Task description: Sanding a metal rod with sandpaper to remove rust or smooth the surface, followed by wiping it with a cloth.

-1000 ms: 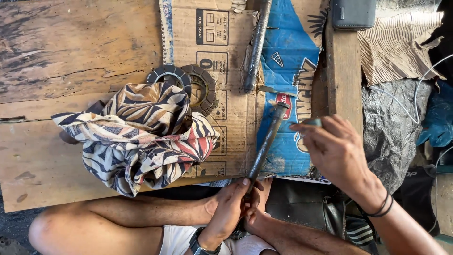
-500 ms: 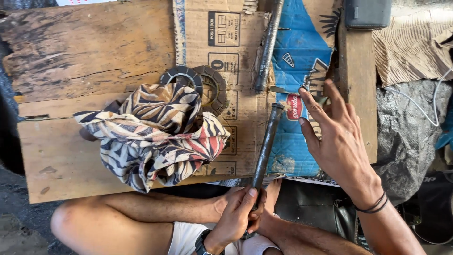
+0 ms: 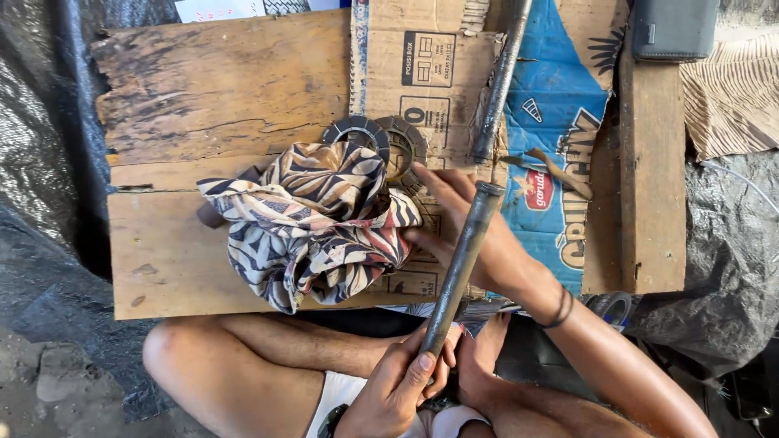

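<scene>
My left hand (image 3: 406, 381) is closed around the lower end of a long dark metal shaft (image 3: 458, 268) that stands tilted over the board, near my feet. My right hand (image 3: 462, 227) reaches left under the shaft and touches the right edge of a crumpled patterned cloth (image 3: 308, 223); its fingers look spread. Two round toothed metal rings (image 3: 389, 138) lie just behind the cloth on a flattened cardboard sheet (image 3: 422, 65).
A second metal rod (image 3: 499, 81) lies on the cardboard at the back. Blue printed packaging (image 3: 560, 122) and a wooden plank (image 3: 649, 178) sit to the right. Weathered wooden boards (image 3: 211, 89) form the work surface. Black plastic sheeting (image 3: 49, 186) covers the ground on the left.
My right hand moved left from above the blue packaging down to the patterned cloth, passing under the shaft. My left hand kept its grip on the shaft. The camera view shifted.
</scene>
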